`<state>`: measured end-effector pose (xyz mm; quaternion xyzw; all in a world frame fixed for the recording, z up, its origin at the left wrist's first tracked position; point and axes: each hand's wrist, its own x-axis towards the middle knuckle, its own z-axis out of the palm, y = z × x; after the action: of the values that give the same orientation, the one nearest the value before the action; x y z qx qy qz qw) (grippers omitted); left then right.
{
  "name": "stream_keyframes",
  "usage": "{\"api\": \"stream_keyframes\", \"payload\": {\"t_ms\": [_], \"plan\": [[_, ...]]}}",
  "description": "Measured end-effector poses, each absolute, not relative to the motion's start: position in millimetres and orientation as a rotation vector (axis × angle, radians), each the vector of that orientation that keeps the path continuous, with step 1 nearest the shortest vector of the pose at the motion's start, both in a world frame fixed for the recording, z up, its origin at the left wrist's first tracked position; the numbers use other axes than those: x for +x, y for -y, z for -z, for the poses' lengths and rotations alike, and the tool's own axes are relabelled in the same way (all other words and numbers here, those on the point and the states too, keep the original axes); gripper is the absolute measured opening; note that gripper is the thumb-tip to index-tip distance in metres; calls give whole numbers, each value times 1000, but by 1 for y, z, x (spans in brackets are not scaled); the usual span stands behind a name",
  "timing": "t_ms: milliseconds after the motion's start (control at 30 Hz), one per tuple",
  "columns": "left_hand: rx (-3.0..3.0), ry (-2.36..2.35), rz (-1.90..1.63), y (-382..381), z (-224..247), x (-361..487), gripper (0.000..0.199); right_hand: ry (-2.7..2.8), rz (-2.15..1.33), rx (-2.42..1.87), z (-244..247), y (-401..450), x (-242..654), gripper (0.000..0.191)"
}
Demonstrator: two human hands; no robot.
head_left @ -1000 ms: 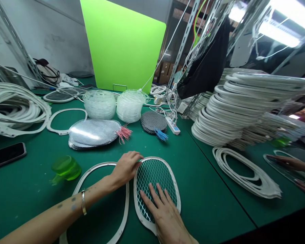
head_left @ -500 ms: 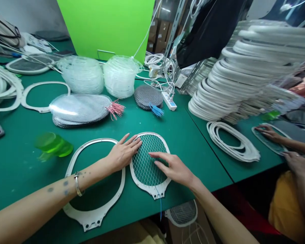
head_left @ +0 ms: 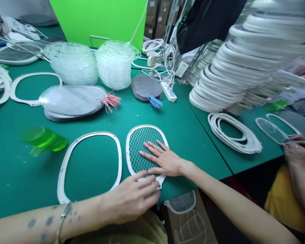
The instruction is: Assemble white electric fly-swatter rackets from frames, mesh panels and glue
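Observation:
A small white frame (head_left: 128, 149) with mesh (head_left: 138, 144) across it lies on the green table. Flat on the mesh rests my right hand (head_left: 165, 161), its fingers spread. My left hand (head_left: 136, 196) is at the lower end of this frame, over the table edge, with its fingers loosely bent and slightly blurred; nothing shows in it. The frame's tabbed end is partly hidden by my left hand, and a bit of blue string (head_left: 158, 205) hangs below. To the left lies a larger, open white frame (head_left: 120, 157), its lower part behind my left forearm.
A green bottle-like object (head_left: 49, 139) lies at left. Behind are mesh with red ties (head_left: 73, 101), dark round mesh with blue ties (head_left: 145, 88) and a power strip (head_left: 169, 92). White rings (head_left: 234, 134) and a tall stack (head_left: 218, 81) stand right. Another person's hands (head_left: 298, 149) work far right.
My left hand has moved from the mesh's upper left edge down to the frame's lower end. My right hand has spread and flattened on the mesh. The view has shifted slightly.

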<state>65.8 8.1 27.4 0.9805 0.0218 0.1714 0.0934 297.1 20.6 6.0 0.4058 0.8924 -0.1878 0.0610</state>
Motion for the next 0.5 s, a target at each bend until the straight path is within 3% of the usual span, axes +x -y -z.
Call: {"api": "stream_keyframes", "payload": {"t_ms": [133, 367, 500], "plan": [[3121, 177, -479, 28, -29, 85, 24, -2680, 590, 1240, -8, -21, 297, 75], [3208, 362, -477, 28, -35, 102, 22, -2634, 656, 1238, -8, -23, 297, 72], [3149, 423, -458, 22, -35, 95, 22, -2607, 726, 1201, -14, -25, 296, 89]]}}
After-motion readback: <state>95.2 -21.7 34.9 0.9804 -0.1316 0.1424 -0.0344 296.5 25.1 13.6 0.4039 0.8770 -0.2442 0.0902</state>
